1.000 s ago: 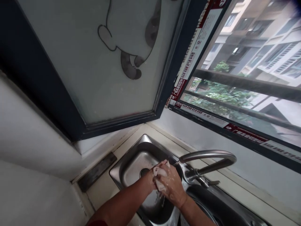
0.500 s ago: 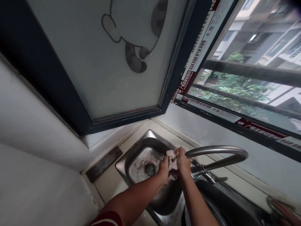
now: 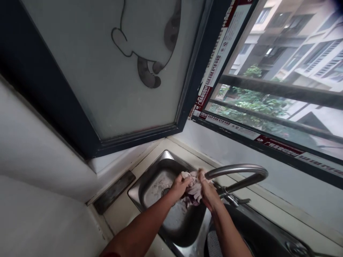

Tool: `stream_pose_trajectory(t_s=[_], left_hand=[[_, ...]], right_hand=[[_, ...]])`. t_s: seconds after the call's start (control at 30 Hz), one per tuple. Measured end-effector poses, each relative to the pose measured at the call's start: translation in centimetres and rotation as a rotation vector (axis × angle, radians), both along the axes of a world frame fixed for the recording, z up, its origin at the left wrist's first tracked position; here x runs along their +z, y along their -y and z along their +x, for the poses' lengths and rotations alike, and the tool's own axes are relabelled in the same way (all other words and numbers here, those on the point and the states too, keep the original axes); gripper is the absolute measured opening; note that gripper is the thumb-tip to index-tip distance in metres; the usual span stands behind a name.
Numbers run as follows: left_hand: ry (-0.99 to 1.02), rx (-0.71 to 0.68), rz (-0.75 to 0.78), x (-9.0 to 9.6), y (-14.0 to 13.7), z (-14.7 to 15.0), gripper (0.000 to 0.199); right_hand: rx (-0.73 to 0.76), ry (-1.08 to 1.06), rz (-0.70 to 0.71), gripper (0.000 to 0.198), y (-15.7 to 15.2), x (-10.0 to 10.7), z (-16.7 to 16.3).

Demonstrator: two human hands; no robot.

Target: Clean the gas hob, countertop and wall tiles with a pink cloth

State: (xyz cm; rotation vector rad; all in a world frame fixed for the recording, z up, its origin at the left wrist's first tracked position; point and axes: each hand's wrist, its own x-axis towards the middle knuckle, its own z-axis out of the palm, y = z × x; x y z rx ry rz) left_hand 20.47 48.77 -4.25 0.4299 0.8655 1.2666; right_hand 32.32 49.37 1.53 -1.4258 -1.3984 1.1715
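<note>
A crumpled pale pink cloth (image 3: 195, 184) with a dark purplish part hangs between my hands over the metal sink (image 3: 184, 233). My left hand (image 3: 180, 186) is closed on the cloth's left side, thumb on top. On the other side my right hand (image 3: 208, 192) grips it, close to the end of the curved metal faucet (image 3: 245, 168). Part of the cloth droops into the basin below the hands. The faucet's outlet is hidden behind my right hand, so I cannot tell whether water runs.
A faucet lever (image 3: 243, 201) sits right of the hands. Beside my right forearm is a dark second basin (image 3: 257, 228). An open frosted window panel (image 3: 134, 107) leans over the sink's far left, and a dark strip (image 3: 115, 192) lies along the left ledge.
The cloth has gone from tightly bunched to more spread out, and my hands are farther apart. My left hand has shifted left. The whole view has shifted slightly.
</note>
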Motion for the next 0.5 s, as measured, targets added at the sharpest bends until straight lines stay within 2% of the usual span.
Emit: stream_pose_trajectory(t_s=[0.07, 0.17, 0.23, 0.3, 0.4, 0.5], left_hand=[[-0.012, 0.037, 0.009, 0.4, -0.1, -0.4, 0.023], [-0.007, 0.145, -0.012, 0.4, 0.0, -1.6, 0.023], [0.031, 0.209, -0.035, 0.3, 0.0, -2.2, 0.024], [0.094, 0.241, -0.067, 0.2, -0.1, -2.1, 0.028], [0.228, 0.199, -0.119, 0.3, -0.2, -0.9, 0.039], [0.351, 0.112, -0.187, 0.1, -0.1, 0.1, 0.046]], right_hand=[[-0.005, 0.002, -0.053, 0.058, 0.2, 0.0, 0.5], [-0.147, 0.022, -0.001, 0.048, 0.2, 0.5, 1.8], [-0.244, -0.095, 0.017, 0.045, 0.3, 1.2, 2.5], [-0.252, -0.278, -0.028, 0.047, 0.4, 2.0, 2.8], [-0.208, -0.426, -0.114, 0.050, 0.6, 2.7, 2.0], [-0.227, -0.280, -0.069, 0.041, 1.2, 2.2, -0.3]])
